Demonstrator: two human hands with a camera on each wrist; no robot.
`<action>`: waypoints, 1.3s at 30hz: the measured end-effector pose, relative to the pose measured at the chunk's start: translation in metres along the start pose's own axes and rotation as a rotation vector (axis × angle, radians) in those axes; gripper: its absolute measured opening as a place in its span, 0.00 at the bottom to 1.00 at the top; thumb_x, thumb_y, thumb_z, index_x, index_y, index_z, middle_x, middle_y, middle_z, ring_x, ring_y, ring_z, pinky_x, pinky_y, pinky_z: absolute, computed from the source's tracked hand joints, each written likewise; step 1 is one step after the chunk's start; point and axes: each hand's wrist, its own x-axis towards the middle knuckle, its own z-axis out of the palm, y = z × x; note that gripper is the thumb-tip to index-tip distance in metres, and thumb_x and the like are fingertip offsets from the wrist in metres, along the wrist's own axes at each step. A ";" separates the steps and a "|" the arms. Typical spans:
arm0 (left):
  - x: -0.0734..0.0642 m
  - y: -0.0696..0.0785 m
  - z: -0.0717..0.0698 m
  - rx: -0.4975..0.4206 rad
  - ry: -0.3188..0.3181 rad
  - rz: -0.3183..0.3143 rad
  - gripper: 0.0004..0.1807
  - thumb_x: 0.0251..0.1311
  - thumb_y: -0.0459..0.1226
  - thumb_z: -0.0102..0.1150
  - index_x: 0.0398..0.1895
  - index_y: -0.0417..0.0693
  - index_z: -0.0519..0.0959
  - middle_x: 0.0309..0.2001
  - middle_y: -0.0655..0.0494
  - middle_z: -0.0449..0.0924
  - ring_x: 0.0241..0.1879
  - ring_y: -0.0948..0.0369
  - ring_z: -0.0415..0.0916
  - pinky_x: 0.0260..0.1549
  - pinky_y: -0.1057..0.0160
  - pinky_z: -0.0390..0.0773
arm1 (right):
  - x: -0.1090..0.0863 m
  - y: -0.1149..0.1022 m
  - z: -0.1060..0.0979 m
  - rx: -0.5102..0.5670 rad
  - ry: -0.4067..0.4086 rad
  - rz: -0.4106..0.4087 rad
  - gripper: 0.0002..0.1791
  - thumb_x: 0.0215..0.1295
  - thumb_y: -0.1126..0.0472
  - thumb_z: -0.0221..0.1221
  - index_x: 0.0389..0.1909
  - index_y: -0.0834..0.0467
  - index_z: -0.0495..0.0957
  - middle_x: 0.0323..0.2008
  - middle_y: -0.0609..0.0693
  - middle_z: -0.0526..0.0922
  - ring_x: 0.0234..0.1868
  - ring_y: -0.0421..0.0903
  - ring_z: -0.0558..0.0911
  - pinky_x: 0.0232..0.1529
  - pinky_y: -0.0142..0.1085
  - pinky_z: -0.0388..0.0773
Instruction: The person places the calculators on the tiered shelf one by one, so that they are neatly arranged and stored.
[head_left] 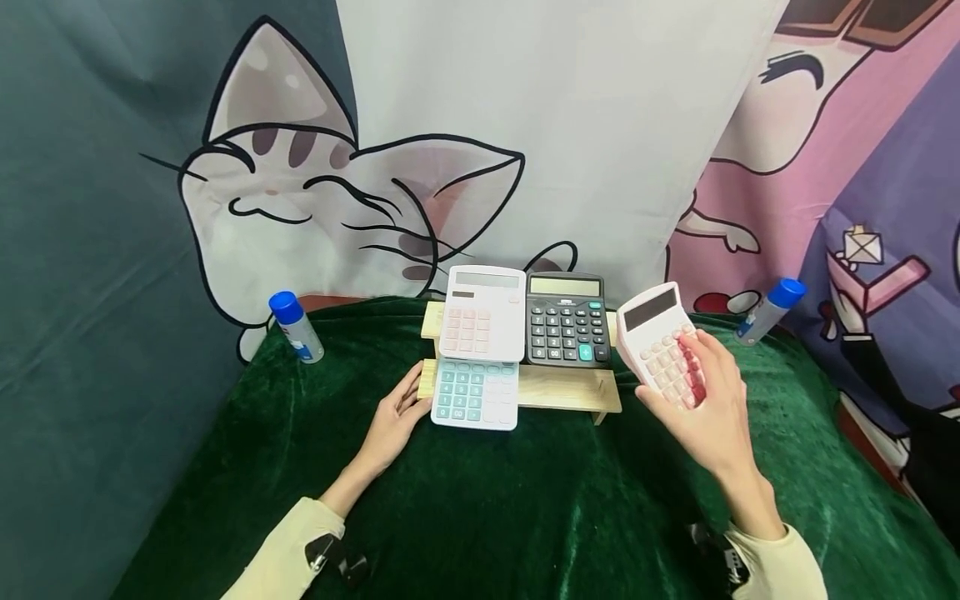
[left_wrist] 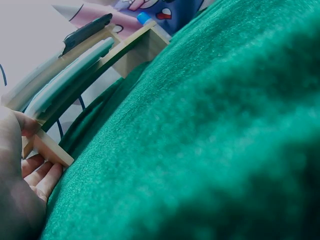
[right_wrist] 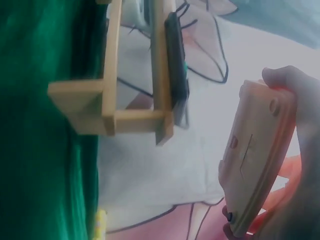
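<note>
In the head view my right hand holds a pink calculator with a dark screen, tilted and raised at the right of a wooden two-step stand. The right wrist view shows the calculator's back, apart from the stand. My left hand grips the left end of the stand; in the left wrist view its thumb lies above the wood and its fingers below. On the upper step are a white calculator with pink keys and a black calculator. A white calculator with teal keys leans on the lower step, its top hidden.
A blue-capped spray can stands at the left, and another blue-capped can at the right. Green velvet cloth covers the table. Behind hangs a cartoon-print curtain.
</note>
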 end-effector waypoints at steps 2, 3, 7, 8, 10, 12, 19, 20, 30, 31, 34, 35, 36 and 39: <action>0.001 0.001 0.000 0.003 -0.002 -0.002 0.34 0.73 0.38 0.54 0.78 0.53 0.56 0.75 0.51 0.62 0.71 0.56 0.65 0.66 0.64 0.67 | -0.001 -0.005 0.001 0.001 -0.009 -0.033 0.47 0.46 0.55 0.76 0.70 0.52 0.68 0.73 0.58 0.62 0.67 0.61 0.62 0.60 0.60 0.52; 0.001 0.001 0.000 0.004 -0.005 -0.003 0.34 0.73 0.38 0.54 0.78 0.52 0.56 0.75 0.51 0.62 0.72 0.56 0.65 0.67 0.63 0.67 | -0.002 -0.007 0.002 0.002 -0.014 -0.051 0.47 0.44 0.56 0.77 0.69 0.52 0.69 0.73 0.58 0.62 0.67 0.61 0.63 0.59 0.60 0.53; 0.001 0.001 0.000 0.003 -0.011 -0.010 0.34 0.73 0.38 0.54 0.79 0.50 0.55 0.76 0.50 0.60 0.72 0.56 0.64 0.68 0.58 0.66 | -0.006 -0.015 0.007 0.006 -0.040 -0.136 0.49 0.40 0.57 0.78 0.68 0.53 0.70 0.72 0.59 0.63 0.66 0.61 0.64 0.59 0.62 0.54; 0.001 0.001 -0.001 0.003 -0.011 -0.012 0.34 0.73 0.38 0.54 0.79 0.50 0.55 0.76 0.50 0.60 0.72 0.56 0.63 0.68 0.57 0.66 | -0.008 -0.018 0.009 0.007 -0.050 -0.157 0.49 0.39 0.58 0.78 0.68 0.53 0.70 0.72 0.59 0.63 0.67 0.61 0.63 0.59 0.63 0.54; 0.002 0.001 -0.001 0.000 -0.009 -0.008 0.34 0.73 0.38 0.54 0.79 0.51 0.55 0.76 0.50 0.60 0.72 0.56 0.64 0.69 0.57 0.66 | -0.010 -0.023 0.011 0.007 -0.074 -0.192 0.50 0.38 0.57 0.79 0.69 0.52 0.70 0.73 0.58 0.63 0.67 0.61 0.63 0.61 0.66 0.53; 0.003 0.002 -0.001 0.001 -0.004 -0.004 0.34 0.73 0.38 0.54 0.78 0.52 0.56 0.76 0.51 0.61 0.72 0.57 0.64 0.68 0.59 0.66 | -0.012 -0.028 0.013 0.004 -0.099 -0.226 0.51 0.36 0.56 0.80 0.69 0.51 0.70 0.73 0.57 0.63 0.68 0.61 0.62 0.62 0.66 0.54; 0.007 0.002 -0.002 0.006 -0.002 0.006 0.34 0.72 0.39 0.55 0.78 0.53 0.56 0.75 0.51 0.62 0.72 0.56 0.65 0.68 0.60 0.65 | -0.016 -0.039 0.023 -0.025 -0.176 -0.368 0.52 0.33 0.50 0.80 0.67 0.51 0.72 0.71 0.57 0.66 0.66 0.58 0.66 0.60 0.58 0.58; 0.007 0.002 -0.003 0.006 -0.002 0.006 0.34 0.72 0.39 0.55 0.78 0.53 0.56 0.75 0.51 0.62 0.72 0.56 0.64 0.68 0.59 0.65 | -0.017 -0.039 0.025 -0.026 -0.194 -0.382 0.52 0.33 0.49 0.79 0.67 0.50 0.72 0.71 0.56 0.66 0.66 0.57 0.66 0.60 0.57 0.59; 0.005 0.001 -0.004 0.004 -0.003 -0.011 0.35 0.72 0.39 0.55 0.79 0.53 0.55 0.76 0.51 0.61 0.72 0.56 0.64 0.70 0.52 0.64 | -0.031 -0.044 0.037 -0.050 -0.383 -0.488 0.51 0.34 0.39 0.77 0.67 0.43 0.72 0.73 0.50 0.65 0.70 0.52 0.63 0.66 0.53 0.58; 0.004 0.001 -0.003 0.004 -0.002 -0.013 0.35 0.72 0.39 0.55 0.79 0.53 0.55 0.76 0.51 0.61 0.72 0.56 0.64 0.70 0.52 0.64 | -0.032 -0.044 0.039 -0.053 -0.398 -0.496 0.51 0.35 0.38 0.77 0.67 0.43 0.72 0.72 0.49 0.65 0.70 0.51 0.63 0.66 0.52 0.58; 0.003 0.001 -0.003 0.005 0.001 -0.022 0.35 0.72 0.39 0.55 0.79 0.53 0.55 0.76 0.51 0.61 0.72 0.56 0.64 0.70 0.51 0.63 | -0.037 -0.043 0.042 -0.062 -0.444 -0.501 0.50 0.37 0.37 0.76 0.67 0.41 0.72 0.72 0.48 0.65 0.69 0.50 0.63 0.65 0.51 0.60; 0.003 0.001 -0.002 0.005 0.001 -0.023 0.35 0.72 0.39 0.55 0.79 0.53 0.55 0.76 0.51 0.61 0.72 0.55 0.64 0.70 0.51 0.63 | -0.039 -0.042 0.043 -0.067 -0.457 -0.496 0.50 0.37 0.37 0.76 0.67 0.41 0.71 0.72 0.47 0.65 0.69 0.49 0.63 0.64 0.51 0.60; 0.002 0.001 -0.002 0.003 0.002 -0.026 0.35 0.72 0.39 0.55 0.79 0.54 0.55 0.76 0.51 0.61 0.72 0.55 0.64 0.70 0.51 0.63 | -0.040 -0.041 0.043 -0.073 -0.469 -0.490 0.49 0.38 0.36 0.76 0.67 0.40 0.71 0.72 0.47 0.65 0.69 0.49 0.63 0.64 0.50 0.61; 0.002 0.000 -0.001 -0.001 -0.004 -0.027 0.35 0.72 0.39 0.55 0.79 0.53 0.55 0.76 0.51 0.61 0.72 0.55 0.64 0.70 0.51 0.63 | -0.046 -0.034 0.042 -0.089 -0.496 -0.465 0.49 0.38 0.36 0.75 0.67 0.40 0.71 0.72 0.47 0.65 0.68 0.49 0.63 0.63 0.51 0.62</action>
